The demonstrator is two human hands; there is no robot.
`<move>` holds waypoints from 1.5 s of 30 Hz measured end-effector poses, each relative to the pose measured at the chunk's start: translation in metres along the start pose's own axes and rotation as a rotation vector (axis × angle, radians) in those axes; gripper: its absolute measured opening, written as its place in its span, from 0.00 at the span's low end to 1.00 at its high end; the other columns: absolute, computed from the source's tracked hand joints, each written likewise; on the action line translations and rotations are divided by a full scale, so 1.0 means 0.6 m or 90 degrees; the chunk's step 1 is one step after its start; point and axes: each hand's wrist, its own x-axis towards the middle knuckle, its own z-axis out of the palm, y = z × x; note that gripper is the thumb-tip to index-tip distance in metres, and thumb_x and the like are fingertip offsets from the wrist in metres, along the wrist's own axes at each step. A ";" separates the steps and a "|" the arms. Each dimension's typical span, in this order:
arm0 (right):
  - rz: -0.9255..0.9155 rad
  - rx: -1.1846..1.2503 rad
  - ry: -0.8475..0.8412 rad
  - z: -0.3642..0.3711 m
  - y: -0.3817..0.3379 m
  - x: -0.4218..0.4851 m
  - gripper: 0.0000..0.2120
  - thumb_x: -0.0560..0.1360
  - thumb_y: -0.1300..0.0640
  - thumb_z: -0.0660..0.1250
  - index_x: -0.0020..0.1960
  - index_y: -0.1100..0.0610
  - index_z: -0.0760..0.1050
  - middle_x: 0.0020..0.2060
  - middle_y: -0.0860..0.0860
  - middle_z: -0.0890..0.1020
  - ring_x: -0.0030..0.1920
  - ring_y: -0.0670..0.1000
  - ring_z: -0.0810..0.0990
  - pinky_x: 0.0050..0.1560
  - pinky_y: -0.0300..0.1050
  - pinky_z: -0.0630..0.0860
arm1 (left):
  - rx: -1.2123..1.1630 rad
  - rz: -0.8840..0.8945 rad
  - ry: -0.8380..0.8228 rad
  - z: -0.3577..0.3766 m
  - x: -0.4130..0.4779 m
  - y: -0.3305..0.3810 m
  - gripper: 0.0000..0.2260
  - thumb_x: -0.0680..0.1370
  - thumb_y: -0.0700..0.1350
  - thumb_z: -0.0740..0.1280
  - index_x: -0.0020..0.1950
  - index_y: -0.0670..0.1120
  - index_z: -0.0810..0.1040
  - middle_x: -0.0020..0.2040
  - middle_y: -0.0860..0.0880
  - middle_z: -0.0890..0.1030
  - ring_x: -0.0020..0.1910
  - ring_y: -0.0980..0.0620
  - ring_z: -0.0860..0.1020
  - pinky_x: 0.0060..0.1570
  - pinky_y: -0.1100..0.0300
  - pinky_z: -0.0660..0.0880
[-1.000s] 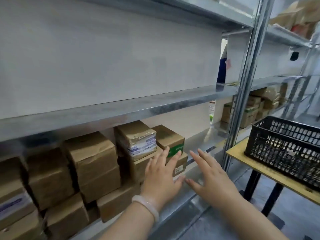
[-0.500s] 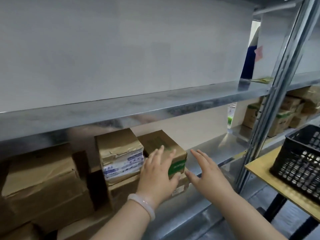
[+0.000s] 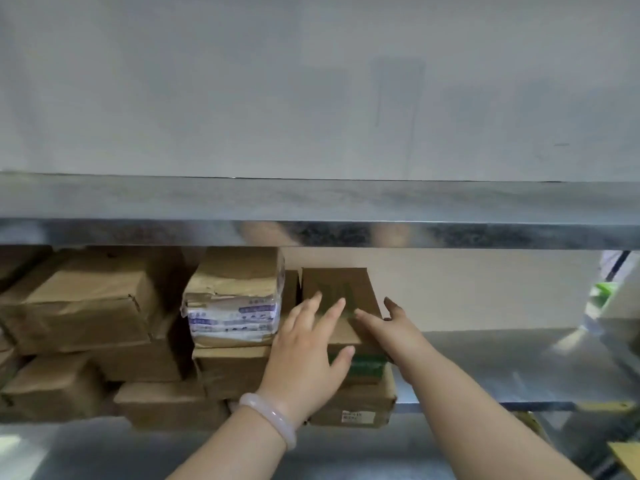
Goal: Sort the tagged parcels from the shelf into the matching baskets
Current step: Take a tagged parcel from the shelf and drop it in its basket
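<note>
We've got the small brown cardboard parcel with green band (image 3: 341, 289) at 12 o'clock on the metal shelf (image 3: 502, 368), long axis pointing away; left hand (image 3: 304, 362) flat on top, right hand (image 3: 389, 329) bracing its 3 o'clock side.

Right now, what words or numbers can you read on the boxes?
Blue print on the white-wrapped parcel: too blurred to read.
White label on the bottom box: too small to read.
Green print on the upper box: too blurred to read.
Nothing can be quoted.
</note>
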 end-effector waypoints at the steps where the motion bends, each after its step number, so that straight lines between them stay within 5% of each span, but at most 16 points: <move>1: 0.017 0.014 -0.019 0.001 0.001 0.008 0.46 0.66 0.39 0.73 0.77 0.48 0.55 0.67 0.54 0.74 0.61 0.56 0.77 0.62 0.55 0.75 | 0.002 -0.014 0.003 0.000 -0.002 0.003 0.30 0.81 0.61 0.60 0.79 0.65 0.49 0.81 0.57 0.48 0.80 0.53 0.45 0.77 0.53 0.48; 10: 0.006 0.180 -0.028 -0.032 0.014 -0.023 0.20 0.75 0.51 0.69 0.66 0.52 0.71 0.50 0.53 0.82 0.49 0.55 0.82 0.46 0.52 0.80 | -0.060 -0.070 -0.002 -0.007 -0.003 0.022 0.31 0.81 0.60 0.61 0.80 0.63 0.51 0.81 0.57 0.50 0.80 0.54 0.47 0.77 0.53 0.51; 14: -0.061 0.231 0.018 -0.062 0.030 -0.088 0.26 0.73 0.51 0.72 0.68 0.51 0.70 0.53 0.51 0.82 0.51 0.53 0.83 0.50 0.53 0.81 | -0.239 -0.077 -0.016 -0.006 -0.004 0.035 0.33 0.80 0.59 0.64 0.80 0.63 0.49 0.79 0.56 0.57 0.78 0.52 0.57 0.76 0.51 0.59; 18: -0.177 0.192 0.079 -0.060 0.037 -0.173 0.26 0.73 0.51 0.71 0.69 0.46 0.69 0.58 0.46 0.79 0.55 0.47 0.79 0.49 0.43 0.77 | -0.356 -0.071 -0.030 -0.018 -0.041 0.051 0.36 0.78 0.56 0.68 0.78 0.67 0.49 0.72 0.58 0.61 0.73 0.57 0.61 0.74 0.55 0.60; 22: -0.219 0.283 0.100 -0.046 0.049 -0.245 0.11 0.81 0.50 0.60 0.60 0.41 0.77 0.55 0.42 0.82 0.56 0.42 0.79 0.52 0.44 0.75 | -0.384 -0.056 -0.026 -0.048 -0.105 0.039 0.34 0.77 0.55 0.70 0.68 0.80 0.50 0.78 0.55 0.55 0.77 0.52 0.58 0.76 0.45 0.60; 27: -0.282 0.334 0.123 -0.007 0.066 -0.325 0.14 0.77 0.52 0.64 0.63 0.44 0.76 0.58 0.43 0.81 0.60 0.46 0.79 0.51 0.43 0.76 | -0.450 -0.027 -0.016 -0.098 -0.197 0.021 0.32 0.79 0.50 0.69 0.69 0.75 0.54 0.78 0.56 0.55 0.77 0.57 0.58 0.77 0.52 0.57; 30: -0.266 0.328 0.026 0.036 0.068 -0.367 0.32 0.67 0.44 0.69 0.70 0.40 0.67 0.66 0.42 0.74 0.64 0.44 0.75 0.54 0.44 0.75 | -0.476 -0.046 -0.007 -0.132 -0.248 -0.001 0.33 0.76 0.57 0.71 0.70 0.76 0.54 0.78 0.59 0.56 0.78 0.58 0.55 0.78 0.49 0.56; 34: -0.333 0.315 -0.019 0.100 0.057 -0.428 0.44 0.54 0.35 0.80 0.67 0.34 0.67 0.63 0.44 0.77 0.61 0.44 0.78 0.54 0.44 0.79 | -0.404 -0.070 -0.041 -0.187 -0.318 -0.045 0.52 0.58 0.79 0.67 0.78 0.65 0.52 0.76 0.64 0.52 0.76 0.59 0.57 0.75 0.55 0.59; 38: -0.413 0.062 0.040 0.186 0.034 -0.481 0.42 0.59 0.35 0.76 0.68 0.29 0.61 0.67 0.38 0.69 0.67 0.43 0.69 0.65 0.57 0.73 | -0.395 -0.142 -0.048 -0.234 -0.392 -0.093 0.63 0.51 0.82 0.67 0.80 0.61 0.47 0.77 0.62 0.50 0.76 0.54 0.56 0.76 0.45 0.61; 40: -0.455 0.046 -0.004 0.235 0.017 -0.507 0.39 0.63 0.38 0.74 0.70 0.31 0.60 0.66 0.35 0.68 0.67 0.39 0.68 0.66 0.52 0.72 | -0.503 -0.170 -0.009 -0.255 -0.436 -0.127 0.59 0.54 0.77 0.73 0.79 0.64 0.50 0.77 0.57 0.56 0.75 0.52 0.62 0.73 0.45 0.66; 42: -0.444 0.137 -0.086 0.283 -0.006 -0.533 0.32 0.69 0.41 0.68 0.71 0.32 0.61 0.63 0.31 0.71 0.64 0.35 0.71 0.60 0.43 0.74 | -0.693 -0.184 0.073 -0.277 -0.483 -0.167 0.49 0.59 0.67 0.78 0.76 0.62 0.60 0.72 0.52 0.73 0.68 0.51 0.75 0.64 0.50 0.76; 45: -0.378 0.184 -0.151 0.354 -0.023 -0.544 0.21 0.79 0.45 0.59 0.70 0.34 0.64 0.66 0.35 0.70 0.67 0.39 0.69 0.62 0.40 0.67 | -0.883 -0.249 0.188 -0.313 -0.558 -0.212 0.34 0.65 0.56 0.74 0.71 0.54 0.71 0.59 0.49 0.84 0.56 0.49 0.83 0.48 0.54 0.80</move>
